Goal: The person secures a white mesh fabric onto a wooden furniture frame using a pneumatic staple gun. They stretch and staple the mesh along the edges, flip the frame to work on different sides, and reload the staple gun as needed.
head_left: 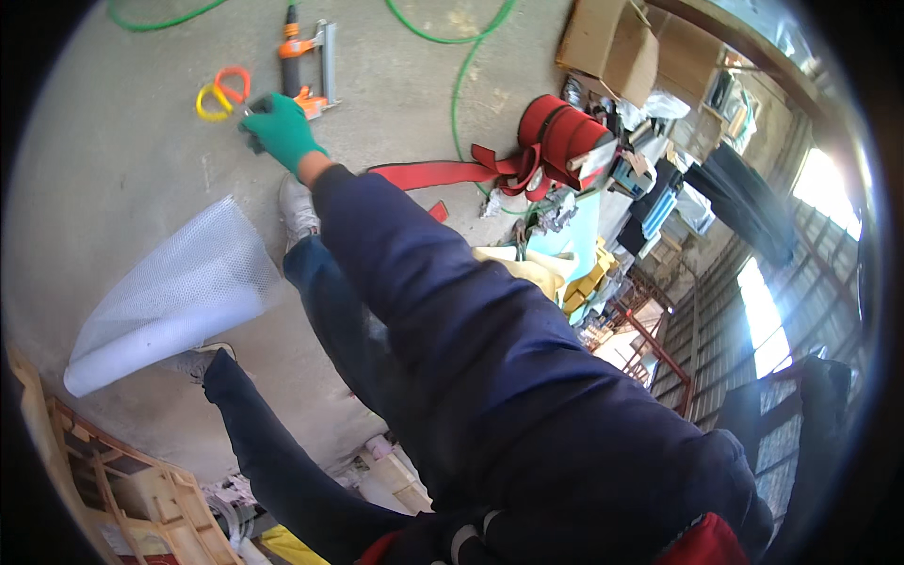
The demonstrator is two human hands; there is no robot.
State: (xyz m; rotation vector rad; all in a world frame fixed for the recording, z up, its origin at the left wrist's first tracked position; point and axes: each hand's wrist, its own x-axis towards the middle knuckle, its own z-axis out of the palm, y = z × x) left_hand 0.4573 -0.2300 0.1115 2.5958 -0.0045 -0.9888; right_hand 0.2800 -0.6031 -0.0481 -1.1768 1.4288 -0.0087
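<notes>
My right hand [281,134], in a green glove with dark fingertips, reaches down to the concrete floor. Its fingers are closed around the blade end of a pair of scissors [233,85], whose orange and yellow loop handles stick out beyond the glove; the blades are mostly covered. Just to the right of the hand lies an orange and black air stapler [291,73] with a silver magazine. My left hand is out of the picture.
A partly unrolled white mesh sheet [179,301] lies beside my shoes. Green hose [459,94] curves across the floor. Rolled red strapping [556,137], with one end stretched out, sits at the right near a cardboard box [607,47]. Wooden frames [141,490] stand at lower left.
</notes>
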